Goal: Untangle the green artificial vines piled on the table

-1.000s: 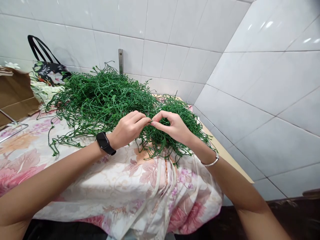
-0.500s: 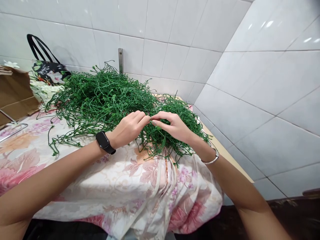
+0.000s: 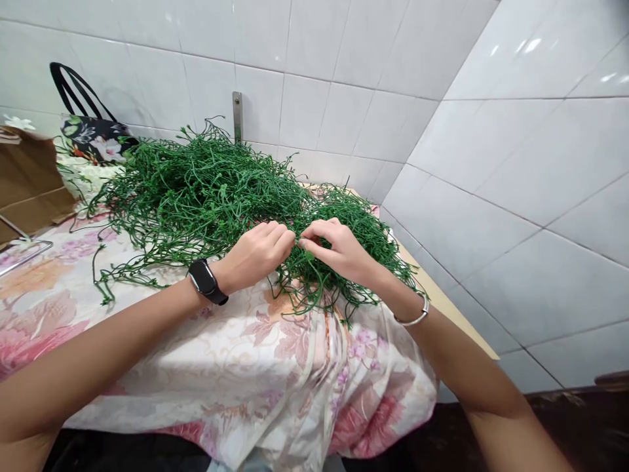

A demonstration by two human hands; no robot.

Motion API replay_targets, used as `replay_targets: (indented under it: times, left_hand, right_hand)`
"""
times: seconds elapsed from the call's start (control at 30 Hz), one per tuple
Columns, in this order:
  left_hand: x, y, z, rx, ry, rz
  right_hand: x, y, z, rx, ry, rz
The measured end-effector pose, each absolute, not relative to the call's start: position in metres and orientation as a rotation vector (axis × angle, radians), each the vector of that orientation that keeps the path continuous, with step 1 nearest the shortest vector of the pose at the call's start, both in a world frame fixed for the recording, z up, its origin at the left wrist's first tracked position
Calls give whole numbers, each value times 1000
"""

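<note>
Fingers (image 3: 282,237) of the left hand (image 3: 255,252) are curled in tight, thumb and fingertips pinched shut on thin strands at the near edge of the green stems (image 3: 206,190). Fingers of the right hand (image 3: 344,252) are bent the same way, their tips closed on strands just beside the left fingertips; the two hands meet tip to tip at the centre of the frame. Exactly which strand each pinch holds cannot be told, as the stems are fine and tangled. The green stems lie in a wide, loose heap from the upper left of the frame to the centre, resting on a floral tablecloth (image 3: 236,367) that hangs over the table edge at lower centre. A few stems trail off the heap at centre left. The left wrist carries a black watch (image 3: 205,282); the right wrist carries a thin metal bangle (image 3: 415,318). A dark floral bag (image 3: 93,134) with black handles stands at upper left against the white tiled wall (image 3: 515,164), with a brown cardboard box (image 3: 27,183) at the left edge.
</note>
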State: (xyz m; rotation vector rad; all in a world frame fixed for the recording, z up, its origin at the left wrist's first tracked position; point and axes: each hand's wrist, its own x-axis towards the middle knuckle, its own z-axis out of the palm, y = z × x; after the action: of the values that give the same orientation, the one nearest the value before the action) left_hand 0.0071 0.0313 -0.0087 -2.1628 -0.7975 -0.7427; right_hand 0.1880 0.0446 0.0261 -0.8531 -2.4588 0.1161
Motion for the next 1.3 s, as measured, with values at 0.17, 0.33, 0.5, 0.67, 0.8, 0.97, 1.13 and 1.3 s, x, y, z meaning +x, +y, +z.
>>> replay_targets:
  times: [0.17, 0.33, 0.5, 0.67, 0.8, 0.97, 1.13, 1.3]
  left_hand:
    - [12, 26, -8, -2126, -811, -775]
    - [11, 21, -9, -2165, -959, -878]
    - [2, 21, 5, -2331, -1321, -1380]
    - [-3, 31, 11, -2661, -1494, -1932]
    - [-4, 36, 11, -2764, -1521, -2222]
    - [-6, 36, 12, -2825, -1520, -2320]
    - [-7, 38, 10, -2921, -1454, -2246]
    - [-6, 35, 10, -3083, -1322, -2075]
  right_hand:
    - [180, 33, 23, -840, -2505, -297]
    - [180, 34, 20, -895, -2362, -657]
    - [196, 52, 26, -1007, -2171, -570]
    - [214, 70, 39, -1131, -1927, -468]
    - [223, 83, 37, -1251, -1843, -459]
    - [226, 89, 34, -1352, -1742, -535]
    - [218, 77, 37, -1201, -1780, -552]
    - [202, 54, 36, -896, -2125, -335]
